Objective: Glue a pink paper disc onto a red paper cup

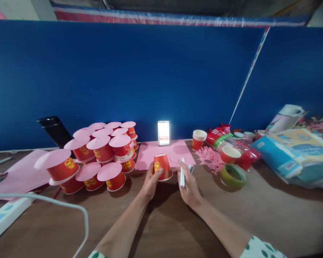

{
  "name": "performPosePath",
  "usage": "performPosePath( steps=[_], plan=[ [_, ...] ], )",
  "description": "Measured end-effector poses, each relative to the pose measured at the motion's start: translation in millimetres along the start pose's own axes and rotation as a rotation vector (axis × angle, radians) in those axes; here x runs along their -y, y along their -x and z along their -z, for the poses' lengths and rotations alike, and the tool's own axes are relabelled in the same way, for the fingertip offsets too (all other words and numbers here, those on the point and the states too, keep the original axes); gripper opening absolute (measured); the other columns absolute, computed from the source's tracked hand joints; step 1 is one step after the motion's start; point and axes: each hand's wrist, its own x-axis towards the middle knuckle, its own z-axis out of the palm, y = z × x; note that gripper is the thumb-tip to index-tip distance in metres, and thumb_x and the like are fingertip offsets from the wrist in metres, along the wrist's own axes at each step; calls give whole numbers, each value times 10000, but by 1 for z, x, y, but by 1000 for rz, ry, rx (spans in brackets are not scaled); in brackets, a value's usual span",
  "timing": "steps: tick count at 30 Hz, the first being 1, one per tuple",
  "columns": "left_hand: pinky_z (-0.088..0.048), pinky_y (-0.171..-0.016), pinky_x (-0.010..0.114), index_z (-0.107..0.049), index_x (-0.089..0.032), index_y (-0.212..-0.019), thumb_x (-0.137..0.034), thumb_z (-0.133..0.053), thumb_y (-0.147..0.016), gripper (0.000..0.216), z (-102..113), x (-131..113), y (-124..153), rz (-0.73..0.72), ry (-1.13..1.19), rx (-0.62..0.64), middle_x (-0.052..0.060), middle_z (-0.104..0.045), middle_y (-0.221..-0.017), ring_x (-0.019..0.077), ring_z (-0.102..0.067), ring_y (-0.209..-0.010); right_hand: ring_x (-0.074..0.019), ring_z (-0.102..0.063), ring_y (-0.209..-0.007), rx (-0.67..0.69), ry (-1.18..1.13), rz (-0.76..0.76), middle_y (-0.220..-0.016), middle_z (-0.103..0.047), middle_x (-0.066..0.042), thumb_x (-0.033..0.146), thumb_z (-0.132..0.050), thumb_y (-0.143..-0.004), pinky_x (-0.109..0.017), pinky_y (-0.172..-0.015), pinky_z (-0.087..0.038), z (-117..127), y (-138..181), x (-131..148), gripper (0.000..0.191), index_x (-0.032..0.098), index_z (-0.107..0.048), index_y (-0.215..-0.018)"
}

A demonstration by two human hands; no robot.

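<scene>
My left hand (151,181) is closed around a red paper cup (162,165) turned upside down on the near edge of a pink paper sheet (150,152). My right hand (188,182) is just to its right, fingers wrapped round a white marker pen (182,172) held upright. A faint drawn circle shows on the pink sheet beyond the pen. Both hands rest over the brown table (161,222).
Several inverted red cups with pink paper discs (97,157) are piled at the left. A stack of red cups (199,139), pink paper scraps (210,156), a green tape roll (233,175), a lit phone (164,133), packets and a power strip (5,215) also lie about.
</scene>
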Motion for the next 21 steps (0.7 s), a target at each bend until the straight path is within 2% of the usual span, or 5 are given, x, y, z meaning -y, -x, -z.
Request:
performPosePath(
  steps=[4,8,12,17,21],
  plan=[
    [-499,-833,354,-569,-197,-1145,-383,-705,-719,484,-2,-6,1,45,83,-6,59,-695,-988,231,-663,-904,-223,-611,-1039,-74,74,39,-1137,-636,-116,143,-394,-932,-419,-922,-508,-3,-1,1,448,202,-418,-1375],
    [-525,-793,354,-559,-194,-1164,-342,-671,-744,459,-2,-6,0,58,133,45,59,-690,-993,229,-663,-901,-256,-556,-1135,-87,96,82,-1212,-591,-145,73,-425,-847,-469,-982,-466,-9,-2,4,607,157,-316,-1438],
    [-541,-758,366,-574,-182,-1111,-362,-640,-759,400,-1,-2,0,43,132,96,62,-684,-998,224,-665,-863,-260,-494,-1215,-39,140,117,-1305,-543,-147,39,-379,-834,-474,-1014,-440,-14,-1,6,648,144,-260,-1462],
    [-526,-807,355,-570,-159,-1069,-369,-647,-746,393,-1,-1,-2,0,188,-17,60,-693,-966,209,-663,-867,-270,-508,-1165,106,209,207,-1254,-570,-145,37,-373,-812,-466,-998,-449,-14,2,11,650,137,-303,-1451],
    [-520,-828,377,-582,-150,-1020,-420,-644,-724,405,0,-3,-4,71,228,-80,81,-698,-957,226,-671,-863,-267,-536,-1111,173,216,285,-1268,-563,-150,83,-398,-826,-445,-969,-472,-13,3,16,633,135,-304,-1449]
  ],
)
